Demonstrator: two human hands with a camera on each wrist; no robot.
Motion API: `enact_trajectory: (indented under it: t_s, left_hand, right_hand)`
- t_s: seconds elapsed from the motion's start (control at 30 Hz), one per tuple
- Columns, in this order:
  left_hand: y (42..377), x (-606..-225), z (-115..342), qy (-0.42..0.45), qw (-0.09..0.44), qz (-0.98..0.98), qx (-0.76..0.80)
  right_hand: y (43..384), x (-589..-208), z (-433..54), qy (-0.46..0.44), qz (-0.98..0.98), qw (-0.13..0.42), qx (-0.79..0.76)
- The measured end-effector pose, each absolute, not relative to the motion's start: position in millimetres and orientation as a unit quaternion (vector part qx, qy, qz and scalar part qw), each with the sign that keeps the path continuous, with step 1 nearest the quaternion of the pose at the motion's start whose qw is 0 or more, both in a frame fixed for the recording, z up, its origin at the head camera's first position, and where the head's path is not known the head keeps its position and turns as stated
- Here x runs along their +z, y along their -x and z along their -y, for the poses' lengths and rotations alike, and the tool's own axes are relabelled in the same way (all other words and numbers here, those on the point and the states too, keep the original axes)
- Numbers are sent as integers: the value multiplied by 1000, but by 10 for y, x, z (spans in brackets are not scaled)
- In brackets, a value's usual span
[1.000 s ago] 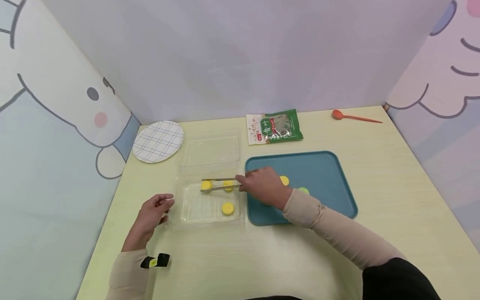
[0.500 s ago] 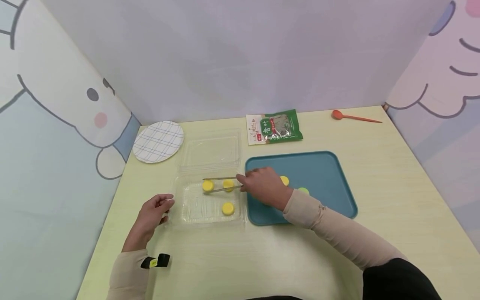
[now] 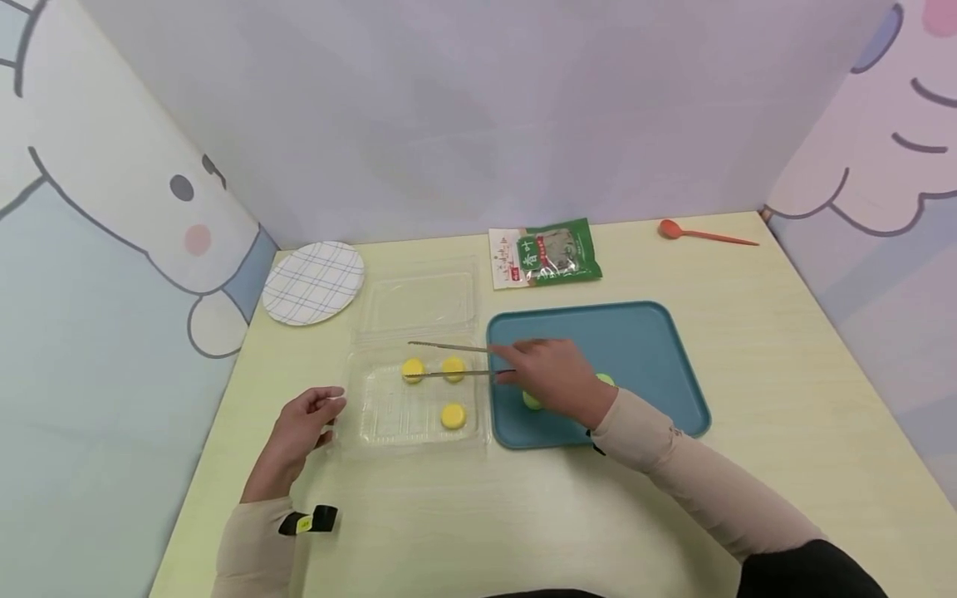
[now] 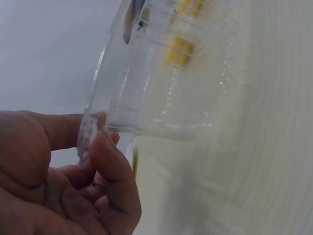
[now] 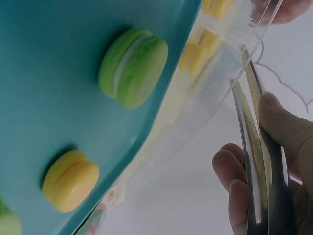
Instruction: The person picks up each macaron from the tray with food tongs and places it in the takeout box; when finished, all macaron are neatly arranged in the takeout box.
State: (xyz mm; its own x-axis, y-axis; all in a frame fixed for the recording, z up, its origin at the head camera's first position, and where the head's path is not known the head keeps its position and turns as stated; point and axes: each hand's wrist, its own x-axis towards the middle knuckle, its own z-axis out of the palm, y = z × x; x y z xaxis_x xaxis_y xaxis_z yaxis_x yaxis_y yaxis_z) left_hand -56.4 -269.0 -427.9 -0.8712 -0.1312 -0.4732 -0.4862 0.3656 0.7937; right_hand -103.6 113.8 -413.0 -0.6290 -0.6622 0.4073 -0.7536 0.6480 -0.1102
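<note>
My left hand (image 3: 302, 423) pinches the left rim of a clear hinged plastic container (image 4: 142, 128) between thumb and fingers. My right hand (image 3: 557, 378) grips metal tongs (image 3: 449, 374), their arms spread above the container. Three yellow macarons sit inside: one at the left (image 3: 413, 370), another at the back right (image 3: 453, 369) and the third at the front right (image 3: 453, 416). The tongs' near arm passes over the back two. On the blue tray (image 3: 635, 332) beneath my right hand lie a green macaron (image 5: 133, 68), a yellow macaron (image 5: 71, 181) and another green macaron (image 3: 606, 379).
The container's raised lid (image 3: 422, 301) leans back behind its base. A checked plate (image 3: 314, 283) stands at the back left. Behind the tray lies a green and white packet (image 3: 546, 254). An orange spoon (image 3: 706, 233) is at the back right. Walls border the table.
The tongs have spread and let go of the left yellow macaron, which stays in the container. My right hand has drawn slightly right. My left hand keeps its place on the rim.
</note>
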Motion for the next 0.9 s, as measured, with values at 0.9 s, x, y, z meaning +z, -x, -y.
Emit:
enact_trajectory:
  t_s: [0.9]
  left_hand:
    - [568,-4289,2693,189,167,-812,527]
  right_hand:
    - [847,-4194,-1801,-296,922,158,195]
